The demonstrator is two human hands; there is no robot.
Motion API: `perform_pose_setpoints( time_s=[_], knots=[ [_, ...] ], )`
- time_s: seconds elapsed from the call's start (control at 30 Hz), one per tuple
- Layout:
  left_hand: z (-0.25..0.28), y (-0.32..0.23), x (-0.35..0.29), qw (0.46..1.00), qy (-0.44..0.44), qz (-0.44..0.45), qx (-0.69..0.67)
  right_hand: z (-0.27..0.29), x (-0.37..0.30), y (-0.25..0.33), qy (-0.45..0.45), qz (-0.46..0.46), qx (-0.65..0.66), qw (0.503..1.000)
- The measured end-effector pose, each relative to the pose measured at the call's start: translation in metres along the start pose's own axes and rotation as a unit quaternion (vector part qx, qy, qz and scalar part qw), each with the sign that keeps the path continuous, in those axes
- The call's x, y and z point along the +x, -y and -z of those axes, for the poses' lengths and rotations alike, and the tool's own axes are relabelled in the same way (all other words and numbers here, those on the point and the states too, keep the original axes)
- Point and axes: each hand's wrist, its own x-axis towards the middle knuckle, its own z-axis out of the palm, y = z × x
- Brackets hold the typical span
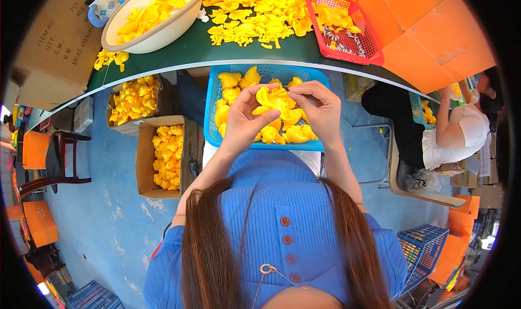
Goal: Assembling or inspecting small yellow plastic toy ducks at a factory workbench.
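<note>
Between my hands is a curved yellow plastic part (275, 99), held over a blue plastic basket (213, 86). My left hand (245, 123) is closed on the part's left side, with thumb and fingers around it. At the right edge, my right hand (319, 109) pinches, its fingertips pressed together; whether a smaller piece is between them is hidden. More rounded yellow plastic pieces (299, 134) lie in the basket beneath both hands, and the basket rests on my lap.
Ahead, a green table (179, 65) bears heaped yellow parts (249, 16), a cream basin (108, 44) and a red basket (332, 53) with small metal pieces. Cardboard boxes (142, 162) of yellow pieces stand at left. A seated co-worker (456, 124) is at right beside an orange carton (429, 37).
</note>
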Motion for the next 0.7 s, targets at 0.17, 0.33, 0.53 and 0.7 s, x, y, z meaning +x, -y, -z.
perform_pose_setpoints(
  time_s=[0.17,0.33,0.53,0.7],
  knots=[
    [0.000,0.006,0.000,1.000,0.003,-0.002,-0.014,0.005,0.002,-0.005,0.040,-0.011,0.006,0.999],
    [0.000,0.000,-0.001,0.994,-0.007,0.050,-0.095,0.005,0.001,-0.007,0.037,-0.069,0.065,0.995],
    [0.006,0.008,-0.001,0.954,-0.053,0.129,-0.267,-0.002,0.001,0.000,0.046,0.163,-0.179,0.969],
    [0.012,0.005,0.002,0.956,-0.045,0.157,-0.242,-0.005,-0.003,-0.012,0.048,0.040,0.010,0.998]
  ],
)
